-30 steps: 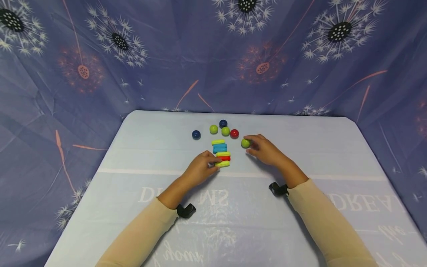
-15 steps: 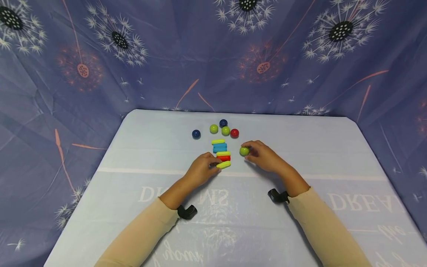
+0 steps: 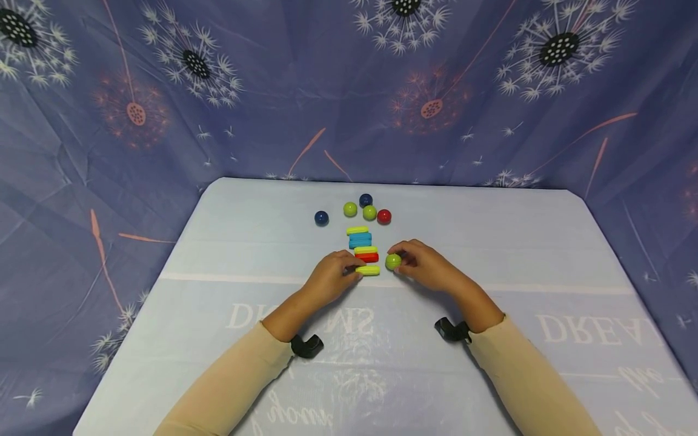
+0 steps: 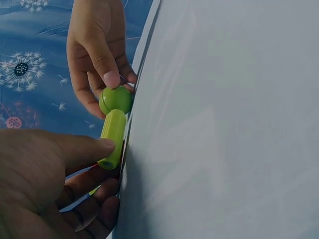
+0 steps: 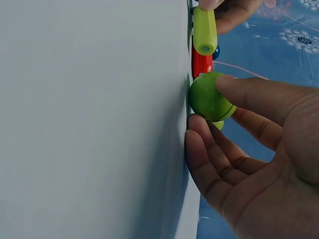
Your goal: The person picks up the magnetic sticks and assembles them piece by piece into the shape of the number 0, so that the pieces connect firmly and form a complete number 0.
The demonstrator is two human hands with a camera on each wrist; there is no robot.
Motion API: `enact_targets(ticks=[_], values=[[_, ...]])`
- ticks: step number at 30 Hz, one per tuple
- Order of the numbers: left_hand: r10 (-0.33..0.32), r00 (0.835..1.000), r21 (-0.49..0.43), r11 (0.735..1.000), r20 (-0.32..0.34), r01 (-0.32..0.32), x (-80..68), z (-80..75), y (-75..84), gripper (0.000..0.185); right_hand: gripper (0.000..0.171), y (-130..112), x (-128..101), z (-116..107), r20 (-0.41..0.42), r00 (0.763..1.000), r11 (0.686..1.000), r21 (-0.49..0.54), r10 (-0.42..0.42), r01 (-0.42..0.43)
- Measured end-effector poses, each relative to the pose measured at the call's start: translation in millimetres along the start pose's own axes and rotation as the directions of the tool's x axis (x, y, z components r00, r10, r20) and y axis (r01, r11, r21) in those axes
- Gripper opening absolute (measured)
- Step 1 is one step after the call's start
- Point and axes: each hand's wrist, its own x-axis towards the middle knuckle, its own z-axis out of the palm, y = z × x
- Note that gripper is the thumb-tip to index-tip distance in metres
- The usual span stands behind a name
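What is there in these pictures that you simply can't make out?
- Head view: whether green ball touches yellow stick; too small.
- Left wrist view: stick's near end, hidden by left hand.
- Right wrist view: red stick partly behind ball.
- Head view: right hand fingertips hidden behind ball.

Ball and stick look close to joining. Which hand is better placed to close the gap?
Probably the right hand: it pinches the green ball beside the stick, which the left hand holds.
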Motion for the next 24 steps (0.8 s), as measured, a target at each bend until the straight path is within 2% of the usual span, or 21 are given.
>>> enact_targets(ticks=[11,18,24], values=[[0.011,1.000,-0.016,1.000,-0.018,-0.011,-0.7,0.5,1.6,0.025,0.038,-5,-4,5,0.018,1.000,1.000,-0.001,-0.009,0.009],[0.010,1.000,-0.042,0.999,-0.019,-0.011,-1.1,-0.4,3.3,0.025,0.037,-4,-6,9,0.029,0.999,0.999,0.035,-0.017,0.016],[0.016,0.999,-0.044,0.999,-0.028,-0.017,-2.5,-0.2,3.5,0.025,0.036,5,-4,14,0.019,0.999,0.994,0.106,-0.030,0.028]])
